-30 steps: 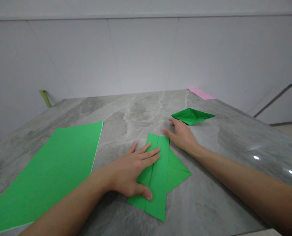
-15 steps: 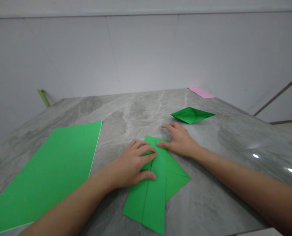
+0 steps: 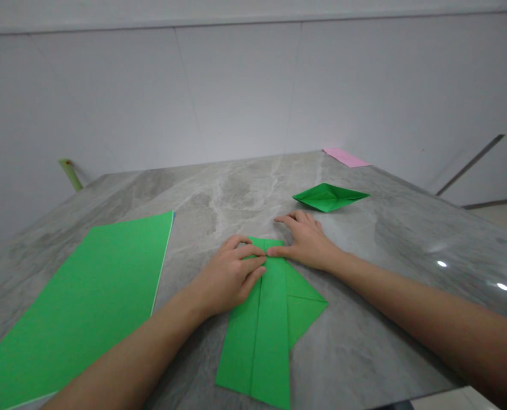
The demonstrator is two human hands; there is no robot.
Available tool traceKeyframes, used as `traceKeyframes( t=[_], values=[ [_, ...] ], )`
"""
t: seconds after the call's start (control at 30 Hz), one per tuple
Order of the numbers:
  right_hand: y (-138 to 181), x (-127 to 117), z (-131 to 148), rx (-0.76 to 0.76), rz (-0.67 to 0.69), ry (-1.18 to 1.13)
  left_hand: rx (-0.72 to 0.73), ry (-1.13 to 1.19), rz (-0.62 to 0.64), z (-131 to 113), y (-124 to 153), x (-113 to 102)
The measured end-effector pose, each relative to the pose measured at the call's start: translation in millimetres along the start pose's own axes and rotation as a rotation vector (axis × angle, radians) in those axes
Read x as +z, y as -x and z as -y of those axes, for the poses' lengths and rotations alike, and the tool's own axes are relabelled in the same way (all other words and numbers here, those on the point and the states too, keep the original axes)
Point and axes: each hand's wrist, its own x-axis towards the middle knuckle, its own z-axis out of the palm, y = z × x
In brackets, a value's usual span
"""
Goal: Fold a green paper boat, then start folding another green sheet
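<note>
A partly folded green paper [image 3: 270, 330] lies on the grey marble table [image 3: 236, 193] in front of me, with a triangular flap sticking out on its right. My left hand [image 3: 230, 276] rests on the paper's far left corner with fingers curled and fingertips pinching the top edge. My right hand [image 3: 306, 242] lies flat beside it, fingers stretched out on the table and the thumb pressing the paper's top edge. The thumb meets my left fingertips.
A large flat green sheet [image 3: 91, 290] lies to the left, with a blue edge showing beneath it. A finished folded green shape [image 3: 328, 196] sits beyond my right hand. A pink paper [image 3: 345, 158] lies at the far right corner, and a green stick [image 3: 70, 173] leans against the left wall.
My left hand slid up the paper and curled from flat onto its top edge. My right hand drew back from the folded shape to the paper's top. The paper turned slightly.
</note>
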Motion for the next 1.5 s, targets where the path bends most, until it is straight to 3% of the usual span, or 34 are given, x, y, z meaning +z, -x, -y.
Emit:
traceKeyframes(
  t=[0.3, 0.83, 1.33, 1.5],
  values=[
    [4, 6, -1, -0.082, 0.026, -0.002, -0.075, -0.096, 0.077, 7, 3, 3],
    [3, 5, 0, -0.067, 0.042, -0.013, -0.182, -0.184, 0.246, 0, 4, 2],
    [2, 7, 0, -0.05, 0.021, -0.032, -0.1, -0.189, 0.208, -12, 4, -16],
    [2, 7, 0, -0.049, 0.033, -0.024, -0.024, -0.202, 0.292, -19, 2, -22]
  ],
)
